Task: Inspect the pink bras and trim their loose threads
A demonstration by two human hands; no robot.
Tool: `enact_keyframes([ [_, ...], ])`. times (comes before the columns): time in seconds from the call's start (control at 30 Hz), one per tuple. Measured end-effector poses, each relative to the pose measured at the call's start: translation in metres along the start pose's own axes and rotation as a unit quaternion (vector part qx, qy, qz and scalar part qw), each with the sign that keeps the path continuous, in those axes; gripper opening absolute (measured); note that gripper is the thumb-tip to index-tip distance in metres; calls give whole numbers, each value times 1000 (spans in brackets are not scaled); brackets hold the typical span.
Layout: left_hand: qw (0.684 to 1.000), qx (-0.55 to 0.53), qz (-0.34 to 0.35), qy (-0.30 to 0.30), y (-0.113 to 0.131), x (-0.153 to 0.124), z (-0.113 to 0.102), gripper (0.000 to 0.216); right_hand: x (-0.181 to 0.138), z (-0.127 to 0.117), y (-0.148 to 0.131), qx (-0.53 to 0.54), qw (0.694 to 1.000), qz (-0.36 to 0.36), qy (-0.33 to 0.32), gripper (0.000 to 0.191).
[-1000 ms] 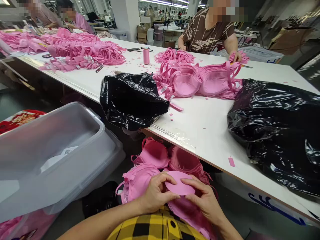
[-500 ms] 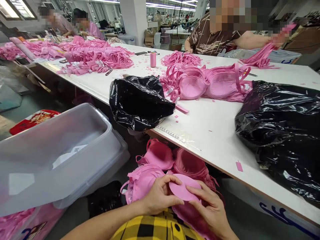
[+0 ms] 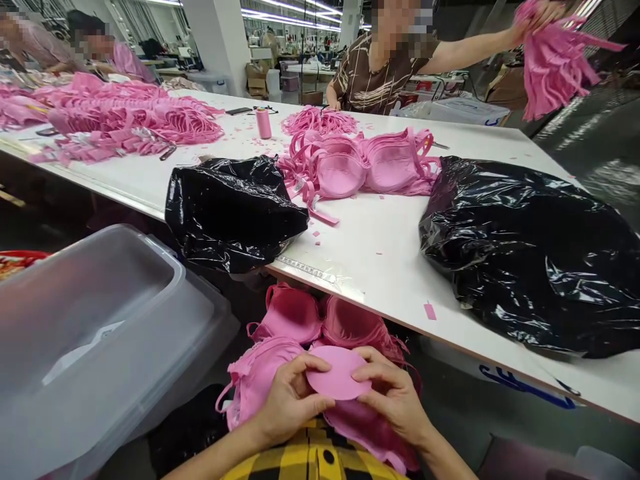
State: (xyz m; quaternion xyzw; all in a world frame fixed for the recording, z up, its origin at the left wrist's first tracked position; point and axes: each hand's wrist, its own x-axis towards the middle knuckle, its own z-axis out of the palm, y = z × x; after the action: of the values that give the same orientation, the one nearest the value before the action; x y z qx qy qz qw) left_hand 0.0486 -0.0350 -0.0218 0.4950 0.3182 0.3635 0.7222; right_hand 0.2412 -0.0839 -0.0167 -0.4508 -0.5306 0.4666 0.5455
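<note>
Bra pad (image 3: 340, 375) pinched at both ends
Its edges are gripped by left hand (image 3: 286, 401) and right hand (image 3: 400, 401), presumably for flatness.

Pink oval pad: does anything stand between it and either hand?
Nothing visible does. The left hand and right hand both hold the pink oval pad directly, above a pink bra.

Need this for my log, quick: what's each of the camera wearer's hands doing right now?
Left hand: closed, pinching one end of the pink oval piece.
Right hand: closed, pinching its other end.
</note>
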Motion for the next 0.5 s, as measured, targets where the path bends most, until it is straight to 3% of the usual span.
enact_keyframes([
  [0.1,995,87,41,1,0,-2,-4,38,-5,6,4,-3,1000,-11,1,16],
  [0.17,991,121,52,18,0,-3,-7,40,-8,7,7,34,999,0,12,28],
  [0.3,993,105,27,50,0,-3,-9,42,-9,4,10,66,997,22,18,46],
  [0.5,995,88,23,48,-2,-3,-8,42,-2,10,2,-23,999,-32,-31,18],
])
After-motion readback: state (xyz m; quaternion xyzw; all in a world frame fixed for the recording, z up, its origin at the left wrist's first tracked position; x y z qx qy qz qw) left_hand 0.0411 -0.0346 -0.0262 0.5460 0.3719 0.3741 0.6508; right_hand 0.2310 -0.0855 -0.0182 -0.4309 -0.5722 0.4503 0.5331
